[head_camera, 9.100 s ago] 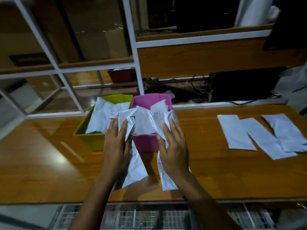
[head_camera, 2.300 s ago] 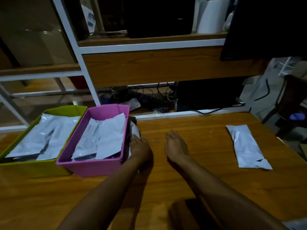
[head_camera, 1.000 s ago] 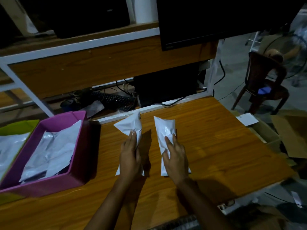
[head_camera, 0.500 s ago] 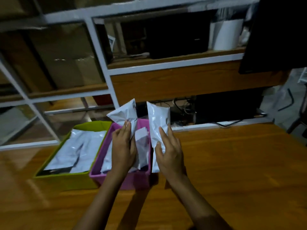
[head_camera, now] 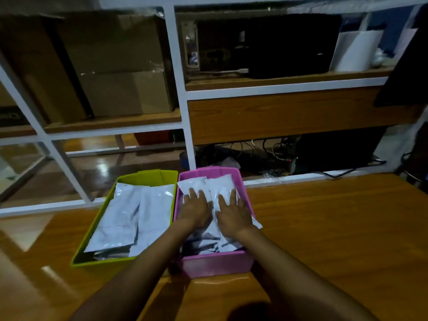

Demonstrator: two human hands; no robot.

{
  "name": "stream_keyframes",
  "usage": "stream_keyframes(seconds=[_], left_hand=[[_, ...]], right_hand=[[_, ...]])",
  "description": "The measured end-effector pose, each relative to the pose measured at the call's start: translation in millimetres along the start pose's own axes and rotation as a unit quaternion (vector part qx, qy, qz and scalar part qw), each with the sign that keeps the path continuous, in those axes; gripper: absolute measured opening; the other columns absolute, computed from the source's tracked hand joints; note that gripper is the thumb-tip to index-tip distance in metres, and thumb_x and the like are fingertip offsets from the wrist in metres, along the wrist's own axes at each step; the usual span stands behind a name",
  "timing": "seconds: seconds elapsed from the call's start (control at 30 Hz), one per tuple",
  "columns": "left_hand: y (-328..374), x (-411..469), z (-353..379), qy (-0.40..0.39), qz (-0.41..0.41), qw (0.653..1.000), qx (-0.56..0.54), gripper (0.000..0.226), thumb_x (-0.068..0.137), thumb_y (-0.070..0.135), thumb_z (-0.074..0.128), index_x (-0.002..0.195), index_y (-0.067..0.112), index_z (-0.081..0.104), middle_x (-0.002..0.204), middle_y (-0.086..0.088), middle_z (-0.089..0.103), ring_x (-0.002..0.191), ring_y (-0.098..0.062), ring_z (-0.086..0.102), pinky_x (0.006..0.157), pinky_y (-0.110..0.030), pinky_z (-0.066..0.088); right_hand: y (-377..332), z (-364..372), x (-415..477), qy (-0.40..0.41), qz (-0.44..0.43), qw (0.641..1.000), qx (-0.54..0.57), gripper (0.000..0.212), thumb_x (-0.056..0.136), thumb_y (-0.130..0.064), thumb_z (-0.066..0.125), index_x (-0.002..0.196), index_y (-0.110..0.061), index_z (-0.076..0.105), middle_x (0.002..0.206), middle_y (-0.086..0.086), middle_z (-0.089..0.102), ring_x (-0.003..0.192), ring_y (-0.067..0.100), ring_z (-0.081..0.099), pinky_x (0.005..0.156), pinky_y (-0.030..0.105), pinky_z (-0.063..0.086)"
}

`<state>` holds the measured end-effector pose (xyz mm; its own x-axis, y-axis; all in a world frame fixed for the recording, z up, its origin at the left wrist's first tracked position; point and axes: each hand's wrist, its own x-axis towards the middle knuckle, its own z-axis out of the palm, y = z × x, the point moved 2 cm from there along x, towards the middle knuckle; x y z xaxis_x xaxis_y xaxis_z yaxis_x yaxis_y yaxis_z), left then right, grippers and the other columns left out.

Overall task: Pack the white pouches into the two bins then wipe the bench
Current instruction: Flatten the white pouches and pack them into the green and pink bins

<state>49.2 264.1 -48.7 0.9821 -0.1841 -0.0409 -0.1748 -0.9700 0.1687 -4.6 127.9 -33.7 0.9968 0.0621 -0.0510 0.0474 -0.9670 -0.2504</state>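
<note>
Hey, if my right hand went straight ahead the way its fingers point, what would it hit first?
Probably the far wall of the pink bin; the right hand lies flat on a pouch inside, fingers pointing at that wall, nothing else between.

Both bare arms reach forward from the near edge. The left forearm (head_camera: 143,262) angles in from the near left, the right forearm (head_camera: 289,262) from the near right. The left hand (head_camera: 195,210) and right hand (head_camera: 232,213) lie side by side, just apart, palms down, fingers straight, slightly spread, pointing far.
</note>
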Motion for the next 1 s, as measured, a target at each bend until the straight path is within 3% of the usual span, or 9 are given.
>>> stream_keyframes(seconds=[0.1, 0.2, 0.27, 0.37, 0.53, 0.67, 0.83, 1.0], left_hand=[[12.1, -0.1, -23.4, 0.086, 0.042, 0.995, -0.01, 0.07, 0.095, 0.038, 0.04, 0.151, 0.006, 0.014, 0.158, -0.023, 0.014, 0.141, -0.041, 0.023, 0.113, -0.051, 0.028], [11.8, -0.5, -13.9, 0.004, 0.03, 1.0, -0.001, 0.075, 0.097, 0.044, 0.037, 0.154, 0.012, 0.001, 0.161, -0.016, -0.003, 0.148, -0.036, 0.002, 0.118, -0.053, 0.014], [4.0, -1.7, 7.4, -0.064, -0.001, 0.998, 0.009, 0.073, 0.099, 0.048, 0.028, 0.153, 0.016, -0.007, 0.16, -0.015, -0.015, 0.148, -0.034, -0.01, 0.119, -0.053, 0.004], [-1.2, -5.8, 20.4, -0.067, -0.013, 0.998, 0.018, 0.071, 0.1, 0.049, 0.022, 0.153, 0.016, -0.012, 0.158, -0.016, -0.02, 0.147, -0.033, -0.015, 0.119, -0.052, 0.001], [1.4, -13.1, 9.2, -0.031, 0.006, 0.999, 0.015, 0.07, 0.1, 0.049, 0.024, 0.154, 0.014, -0.002, 0.161, -0.017, -0.009, 0.149, -0.032, -0.008, 0.12, -0.051, 0.005], [8.8, -29.7, -12.0, 0.05, 0.051, 0.997, 0.017, 0.067, 0.1, 0.045, 0.03, 0.153, 0.009, 0.011, 0.161, -0.019, 0.007, 0.149, -0.033, 0.005, 0.119, -0.051, 0.014], [20.1, -60.6, -29.3, 0.098, 0.061, 0.993, -0.025, 0.059, 0.102, 0.04, 0.032, 0.152, 0.012, 0.019, 0.16, -0.017, 0.014, 0.148, -0.032, 0.012, 0.119, -0.047, 0.019], [22.4, -98.8, -41.3, 0.182, 0.084, 0.978, -0.055, 0.057, 0.097, 0.039, 0.035, 0.143, 0.006, 0.04, 0.15, -0.024, 0.034, 0.141, -0.04, 0.027, 0.114, -0.049, 0.027]], right_hand=[[-1.7, -6.8, 12.2, 0.044, -0.011, 0.999, -0.008, 0.061, 0.1, -0.037, 0.031, 0.154, -0.02, 0.007, 0.16, 0.021, -0.004, 0.146, 0.041, -0.004, 0.119, 0.051, 0.007], [2.1, 1.6, 26.4, 0.07, -0.074, 0.994, -0.047, 0.066, 0.098, -0.035, 0.033, 0.153, -0.014, 0.003, 0.16, 0.022, -0.001, 0.147, 0.039, -0.008, 0.119, 0.051, 0.007], [7.8, 12.2, 25.2, 0.058, -0.06, 0.996, -0.035, 0.067, 0.1, -0.033, 0.034, 0.153, -0.015, -0.003, 0.16, 0.02, -0.011, 0.146, 0.039, -0.012, 0.12, 0.05, 0.005], [8.4, 17.9, 19.4, 0.066, -0.048, 0.996, -0.021, 0.068, 0.101, -0.031, 0.036, 0.153, -0.018, -0.007, 0.159, 0.016, -0.019, 0.146, 0.038, -0.014, 0.12, 0.048, 0.002], [8.4, 0.7, 16.7, 0.037, -0.049, 0.998, 0.008, 0.069, 0.102, -0.037, 0.038, 0.153, -0.017, -0.004, 0.159, 0.015, -0.017, 0.147, 0.036, -0.012, 0.12, 0.045, 0.003], [5.9, -26.3, -2.1, 0.09, -0.056, 0.994, 0.038, 0.069, 0.101, -0.04, 0.041, 0.154, -0.018, 0.002, 0.162, 0.012, -0.004, 0.149, 0.029, -0.002, 0.119, 0.041, 0.015], [2.2, -46.5, -36.9, 0.133, -0.057, 0.987, 0.065, 0.069, 0.1, -0.039, 0.042, 0.154, -0.019, 0.004, 0.163, 0.007, 0.0, 0.149, 0.024, 0.003, 0.117, 0.04, 0.024], [7.9, -45.1, -68.7, 0.206, -0.054, 0.976, 0.052, 0.064, 0.094, -0.037, 0.051, 0.15, -0.017, 0.026, 0.158, 0.01, 0.023, 0.142, 0.031, 0.026, 0.112, 0.045, 0.033]])
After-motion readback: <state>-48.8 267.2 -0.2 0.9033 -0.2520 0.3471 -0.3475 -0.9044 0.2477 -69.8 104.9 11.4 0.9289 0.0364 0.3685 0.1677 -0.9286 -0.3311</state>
